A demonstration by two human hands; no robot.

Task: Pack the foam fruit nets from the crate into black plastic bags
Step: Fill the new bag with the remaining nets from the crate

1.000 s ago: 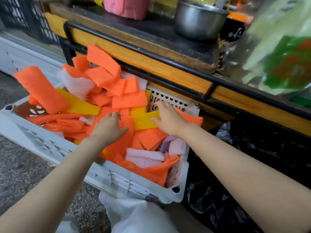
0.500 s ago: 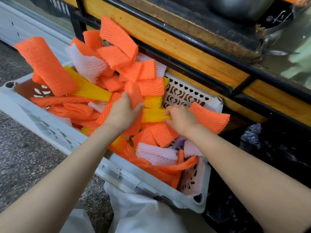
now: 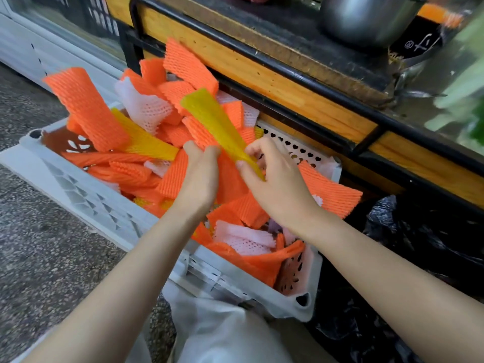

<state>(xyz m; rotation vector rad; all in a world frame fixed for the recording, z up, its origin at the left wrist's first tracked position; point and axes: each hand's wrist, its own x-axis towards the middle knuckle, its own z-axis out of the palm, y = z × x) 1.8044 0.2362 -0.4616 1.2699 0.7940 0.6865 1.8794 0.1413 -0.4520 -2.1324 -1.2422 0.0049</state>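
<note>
On the speckled floor at the left stands a white slatted crate, pushed against the front of a wooden tabletop, so both hands reach in from its near edge. It is heaped with foam fruit nets — mostly orange, some white and yellow. Several stick up above the far edge, so the packing looks barely begun.

Over the crate's middle, the left hand has its fingers curled in, seemingly round an orange net, as if gathering a bundle rather than moving pieces singly. Just right of it, the right hand pinches the lower end of a long yellow net between thumb and fingers. The net slants up and to the left, blurred — probably being drawn free of the pile.

Beyond the crate's right edge, a crumpled black plastic bag lies on the floor, near enough for a short carry. A steel pot sits on the tabletop above.
</note>
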